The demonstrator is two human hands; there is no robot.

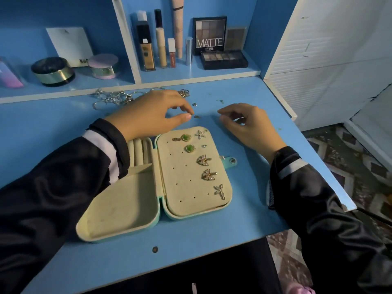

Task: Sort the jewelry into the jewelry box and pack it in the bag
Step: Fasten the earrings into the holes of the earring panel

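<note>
A teal jewelry box with cream lining lies open on the blue desk. Its right panel holds several pinned earrings: two green stones, a starfish, gold butterflies and a silver one. The ring rolls sit in the left half. My left hand hovers behind the box, thumb and forefinger nearly together beside a small stud. To its right, my right hand hovers with curled fingers; whether it holds something tiny is unclear.
A tangle of silver jewelry and a gold piece lie at the back of the desk, with loose studs nearby. Makeup bottles, palettes and jars fill the shelf behind. The desk edge drops off at right.
</note>
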